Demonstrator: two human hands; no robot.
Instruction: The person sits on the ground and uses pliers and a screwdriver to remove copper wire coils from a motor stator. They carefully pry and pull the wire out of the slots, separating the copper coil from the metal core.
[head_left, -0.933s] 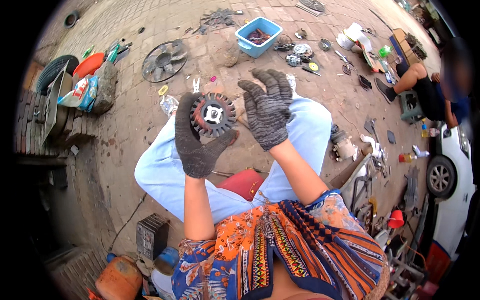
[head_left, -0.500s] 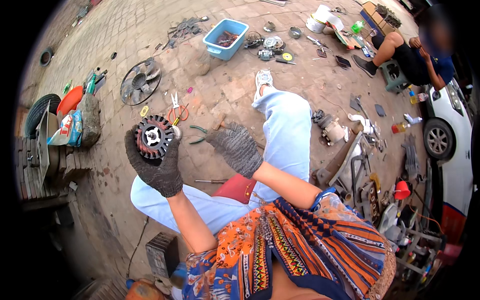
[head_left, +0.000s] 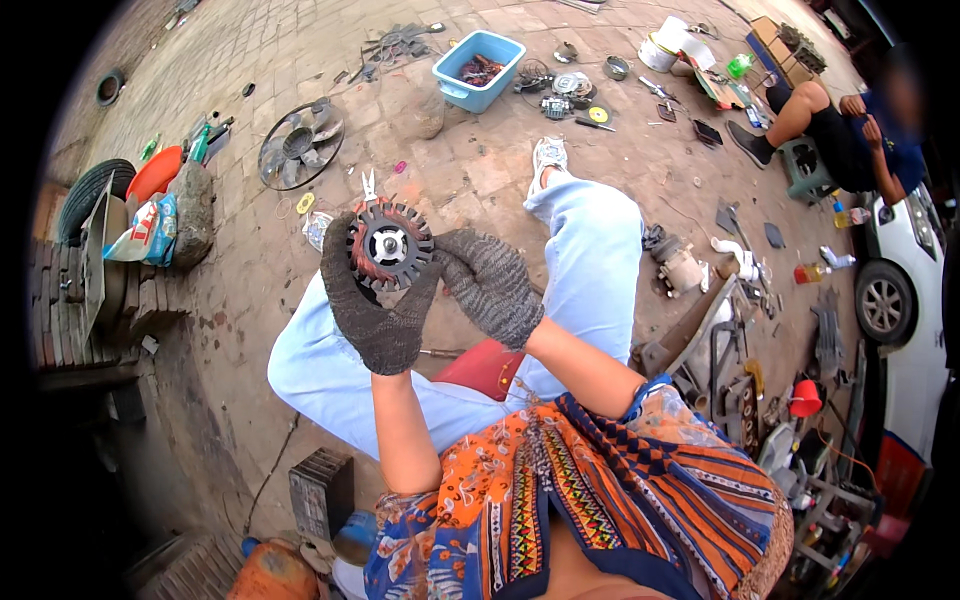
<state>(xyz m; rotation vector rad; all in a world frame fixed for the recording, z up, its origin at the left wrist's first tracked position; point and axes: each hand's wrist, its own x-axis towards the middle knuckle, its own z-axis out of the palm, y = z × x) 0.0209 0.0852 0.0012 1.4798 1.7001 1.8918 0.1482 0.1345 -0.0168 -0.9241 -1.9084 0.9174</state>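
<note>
My left hand, in a dark knit glove, is wrapped round a toothed motor core with copper windings and a pale metal hub. My right hand, gloved the same way, has its fingers curled against the core's right rim. Pale scissor blades show just behind the core; their handles are hidden. The hands are held between my denim-clad legs, above a red seat.
A fan, a blue tub and scattered parts lie ahead. At left are an orange basin and tire. A seated person, white car and metal parts are at right.
Since half a second ago, the core in my left hand has moved right and up, and my right hand has closed in onto its rim.
</note>
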